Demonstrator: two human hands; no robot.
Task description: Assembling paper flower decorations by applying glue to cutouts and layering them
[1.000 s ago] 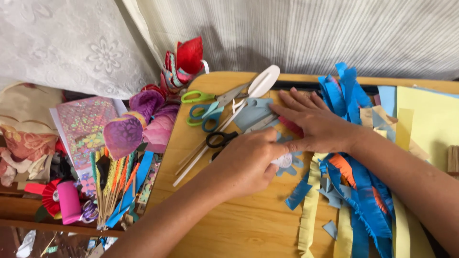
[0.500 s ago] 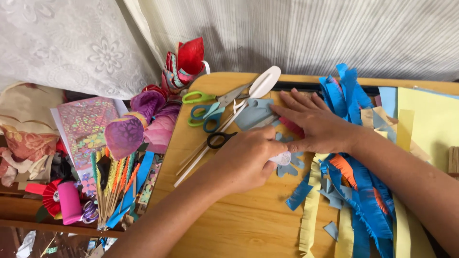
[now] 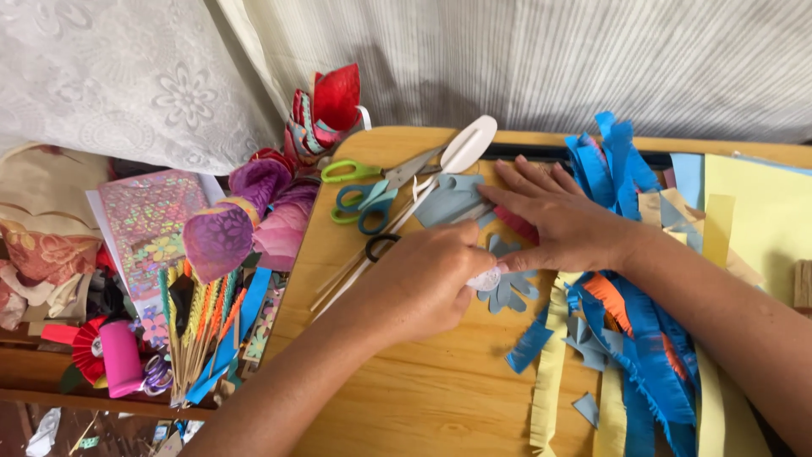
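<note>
A single head-worn camera looks steeply down from above the person's chest onto a wooden table (image 3: 423, 398), close enough that both forearms fill the lower frame. It faces forward toward a curtain (image 3: 507, 59) along the top edge. The left hand (image 3: 423, 283) and right hand (image 3: 567, 224) sit near centre. No second view exists to overlap.

Scissors (image 3: 372, 190) lie left of paper strips (image 3: 626, 338).

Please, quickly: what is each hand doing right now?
Left hand: closed on a small white object.
Right hand: open, flat, pressing grey-blue paper pieces.
</note>
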